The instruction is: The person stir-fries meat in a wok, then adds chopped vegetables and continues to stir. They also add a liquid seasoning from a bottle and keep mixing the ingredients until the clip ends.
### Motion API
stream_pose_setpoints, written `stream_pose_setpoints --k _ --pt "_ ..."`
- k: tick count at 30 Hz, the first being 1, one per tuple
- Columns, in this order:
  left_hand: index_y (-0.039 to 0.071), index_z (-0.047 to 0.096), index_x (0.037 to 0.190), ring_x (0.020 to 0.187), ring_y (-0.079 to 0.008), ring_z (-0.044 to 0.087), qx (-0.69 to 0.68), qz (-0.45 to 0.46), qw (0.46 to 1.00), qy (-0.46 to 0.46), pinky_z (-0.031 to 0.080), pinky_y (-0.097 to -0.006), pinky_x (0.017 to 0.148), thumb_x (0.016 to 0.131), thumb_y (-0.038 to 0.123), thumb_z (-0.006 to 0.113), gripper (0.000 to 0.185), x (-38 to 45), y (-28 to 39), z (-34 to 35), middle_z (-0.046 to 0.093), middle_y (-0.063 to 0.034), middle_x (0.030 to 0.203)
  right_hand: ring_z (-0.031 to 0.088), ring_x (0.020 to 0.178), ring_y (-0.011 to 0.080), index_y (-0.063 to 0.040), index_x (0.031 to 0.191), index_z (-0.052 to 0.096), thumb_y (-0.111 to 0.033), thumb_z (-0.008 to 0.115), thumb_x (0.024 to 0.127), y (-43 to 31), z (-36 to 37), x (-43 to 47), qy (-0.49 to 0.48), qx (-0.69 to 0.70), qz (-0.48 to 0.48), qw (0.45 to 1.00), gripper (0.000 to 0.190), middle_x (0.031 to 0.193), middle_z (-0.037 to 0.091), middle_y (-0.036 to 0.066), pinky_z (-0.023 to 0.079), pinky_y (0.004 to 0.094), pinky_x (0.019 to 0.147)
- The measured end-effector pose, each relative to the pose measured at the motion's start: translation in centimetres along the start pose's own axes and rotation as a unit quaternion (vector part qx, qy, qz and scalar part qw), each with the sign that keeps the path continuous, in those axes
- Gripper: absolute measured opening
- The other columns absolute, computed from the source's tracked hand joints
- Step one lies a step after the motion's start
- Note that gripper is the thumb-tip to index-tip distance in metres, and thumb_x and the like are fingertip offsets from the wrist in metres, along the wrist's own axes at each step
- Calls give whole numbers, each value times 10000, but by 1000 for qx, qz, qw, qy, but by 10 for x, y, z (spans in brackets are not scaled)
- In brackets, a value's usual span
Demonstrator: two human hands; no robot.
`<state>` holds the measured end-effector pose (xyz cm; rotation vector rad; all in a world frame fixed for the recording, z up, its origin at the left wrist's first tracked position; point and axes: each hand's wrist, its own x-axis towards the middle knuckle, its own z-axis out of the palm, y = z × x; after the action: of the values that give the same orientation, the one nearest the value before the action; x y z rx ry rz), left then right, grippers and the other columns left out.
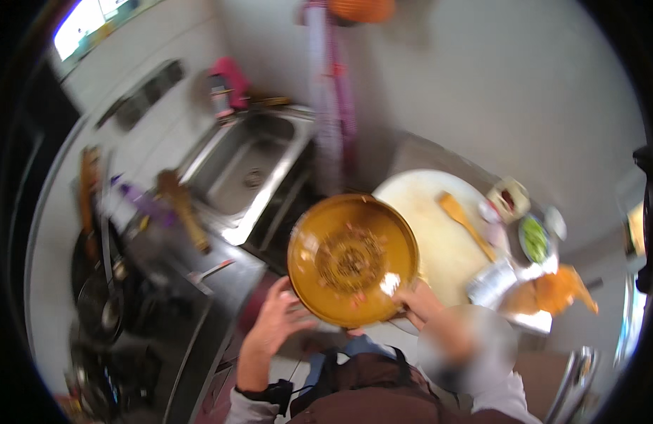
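An amber-coloured round bowl [371, 233], seemingly glass, is tilted in front of my body, with small reddish bits and some dark residue inside. My right hand [419, 305] grips its lower right rim. At the lower left of the bowl, my left hand [279, 318] has its fingers spread close to the rim; whether they touch it is unclear. Behind the bowl on the right lies a large round whitish board [432, 233] bearing a wooden spatula [467, 225].
A steel sink [226, 180] is set at the upper left. Green pieces fill a small bowl [534, 238] at the right, near an open jar [509, 199] and an orange cloth-like thing [562, 291]. A dark wok [96, 302] stands at the left beside a steel counter [234, 270].
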<state>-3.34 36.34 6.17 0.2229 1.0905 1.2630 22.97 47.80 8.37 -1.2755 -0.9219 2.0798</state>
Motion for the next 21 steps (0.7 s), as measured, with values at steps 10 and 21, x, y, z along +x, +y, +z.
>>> stream_pose_setpoints --k 10,21 --pt "17 202 1366 973 -435 621 -156 27 987 -13 603 -565 678 765 -58 498 674 -100 -32 -82 512 -258 1181 653 709 166 68 1310 437 -427 703 834 -33 105 51 -299 -464 71 831 737 927 663 114 563 270 625" --pt "150 -44 1490 1042 -336 578 -118 -43 988 93 612 -399 568 779 137 645 991 -74 -77 -129 367 -184 1365 574 1108 351 26 1419 321 -317 713 781 59 377 347 -273 -715 -230 601 823 1288 527 271 485 390 882"
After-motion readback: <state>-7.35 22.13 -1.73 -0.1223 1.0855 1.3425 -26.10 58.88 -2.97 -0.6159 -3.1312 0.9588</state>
